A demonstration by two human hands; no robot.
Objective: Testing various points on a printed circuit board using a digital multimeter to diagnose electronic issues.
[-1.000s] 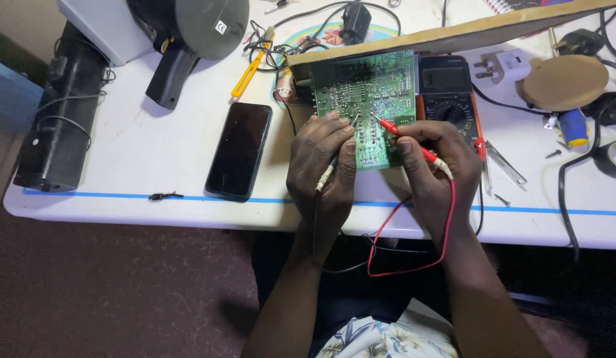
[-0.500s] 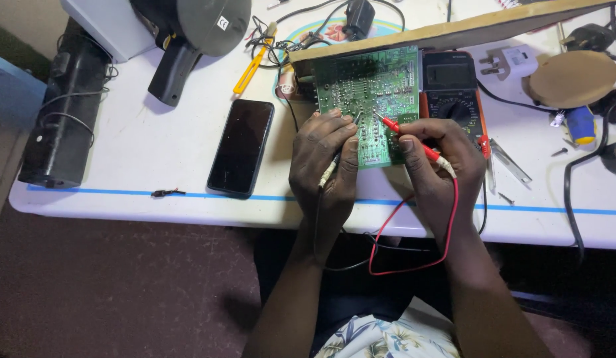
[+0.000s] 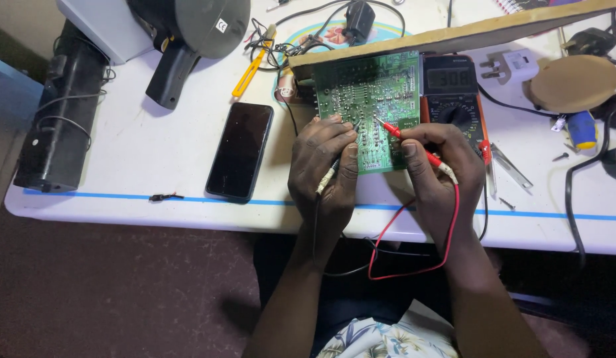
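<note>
A green circuit board [image 3: 371, 93] lies solder side up on the white table [image 3: 155, 152]. My left hand [image 3: 324, 166] grips a black test probe [image 3: 331, 174] whose tip touches the board's left part. My right hand [image 3: 440, 169] pinches a red test probe [image 3: 404, 138], its tip on the board's middle. Red and black leads [image 3: 414, 255] hang down off the table edge toward my lap. A digital multimeter [image 3: 454, 89] sits just right of the board with its display lit.
A dark phone [image 3: 240, 151] lies left of the board. Further left stands a black speaker [image 3: 59, 126]. A yellow-handled tool [image 3: 249, 73], tangled cables, a white plug adapter [image 3: 510, 66], a brown round disc [image 3: 574, 83], tweezers [image 3: 510, 167] and a wooden strip [image 3: 454, 36] lie around.
Both hands and probes stay on the board in nearly the same spots. The camera view has shifted slightly.
</note>
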